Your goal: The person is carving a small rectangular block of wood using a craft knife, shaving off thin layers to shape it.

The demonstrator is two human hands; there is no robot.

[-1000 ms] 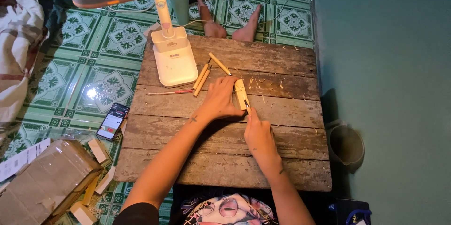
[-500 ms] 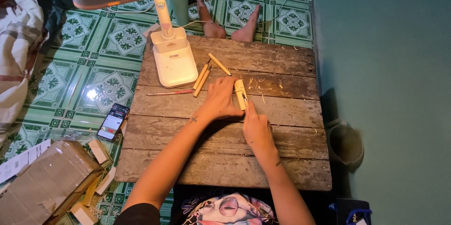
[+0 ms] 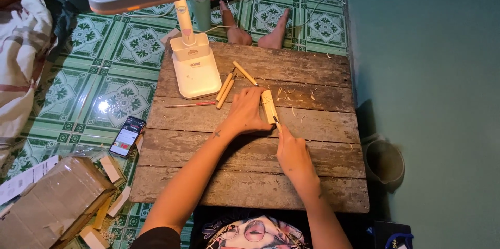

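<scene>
While the left hand (image 3: 249, 113) clamps a pale wooden block (image 3: 269, 106) flat against the plank table (image 3: 312, 176) to steady it, the right hand (image 3: 292, 151), just below, grips a small carving tool (image 3: 276, 122) touching the block's near end.

Plank table (image 3: 312, 186) under lamp (image 3: 195, 69), sticks (image 3: 225, 88)

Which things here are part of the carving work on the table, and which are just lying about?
In use:
left hand steadying the wood block
right hand with a small blade at the block
wood shavings
desk lamp

Lying about:
spare carving tools
red pencil
phone
cardboard box
</scene>
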